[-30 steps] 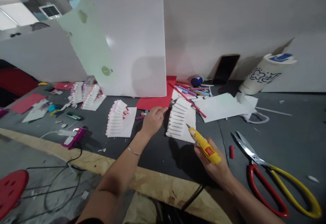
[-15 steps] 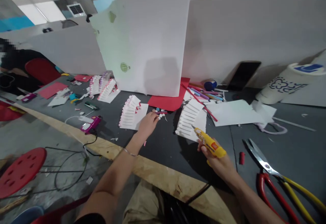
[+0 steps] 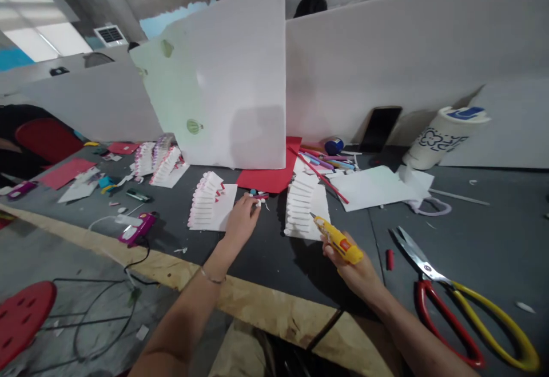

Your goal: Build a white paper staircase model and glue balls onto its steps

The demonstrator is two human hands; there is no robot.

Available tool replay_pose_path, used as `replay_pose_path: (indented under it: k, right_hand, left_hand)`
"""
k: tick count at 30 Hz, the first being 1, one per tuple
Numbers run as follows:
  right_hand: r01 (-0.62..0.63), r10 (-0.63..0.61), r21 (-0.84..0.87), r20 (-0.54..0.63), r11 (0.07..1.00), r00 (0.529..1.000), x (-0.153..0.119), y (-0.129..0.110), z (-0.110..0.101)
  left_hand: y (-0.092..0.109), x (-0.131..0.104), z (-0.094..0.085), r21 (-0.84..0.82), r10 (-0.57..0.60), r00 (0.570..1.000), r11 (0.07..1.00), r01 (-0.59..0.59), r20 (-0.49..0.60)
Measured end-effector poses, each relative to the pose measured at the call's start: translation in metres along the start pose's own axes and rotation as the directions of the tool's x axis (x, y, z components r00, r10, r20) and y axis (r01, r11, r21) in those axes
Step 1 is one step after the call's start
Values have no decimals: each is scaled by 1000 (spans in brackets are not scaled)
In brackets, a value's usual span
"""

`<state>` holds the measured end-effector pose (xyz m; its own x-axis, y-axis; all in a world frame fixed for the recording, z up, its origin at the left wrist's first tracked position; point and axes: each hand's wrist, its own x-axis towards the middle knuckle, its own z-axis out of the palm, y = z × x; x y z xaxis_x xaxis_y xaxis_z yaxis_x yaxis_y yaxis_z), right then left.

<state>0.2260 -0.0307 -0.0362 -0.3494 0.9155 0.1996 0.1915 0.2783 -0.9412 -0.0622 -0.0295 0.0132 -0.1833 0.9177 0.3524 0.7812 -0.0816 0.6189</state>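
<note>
Fingers (image 3: 253, 202) have settled onto small paper bits (image 3: 258, 195).

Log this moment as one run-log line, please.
left hand: reaching small paper pieces | right hand: gripping yellow glue gun | beside: scissors

glue gun (image 3: 337, 241): yellow body with an orange-red label, in the right hand (image 3: 359, 274)
small pieces (image 3: 258, 197): pink, blue and white, at the left hand (image 3: 241, 223)
folded paper stack (image 3: 300, 208): white
second folded stack (image 3: 205, 201): white with pink edges
paper sheet (image 3: 269, 178): red
bench (image 3: 266, 251): dark grey top, pale wooden front edge
scissors (image 3: 461, 302): silver blades, 1 red handle, 1 yellow handle
cup (image 3: 441, 135): white with a blue line pattern
upright board (image 3: 223, 79): white, with a small green balloon print
stool (image 3: 21, 320): red
</note>
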Motion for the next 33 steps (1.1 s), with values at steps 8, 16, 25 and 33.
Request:
replay_pose_path:
  k: [8,16,25,33]
  right_hand:
    - [41,-41,9,47,999,998,-2,-32,-4]
    - [128,-125,-36,77,991,989,-4,-30,-6]
    - [180,-171,-83,108,980,979,-8,-26,-5]
    - [182,-171,-142,85,973,982,-7,-30,-7]
  left_hand:
    - [66,2,25,-735,-218,807,332,591,549]
    - [67,-4,43,-708,-182,724,156,689,665]
    - [70,-7,41,-693,-184,718,187,697,672]
    - [69,-7,40,-708,-174,730,180,683,661]
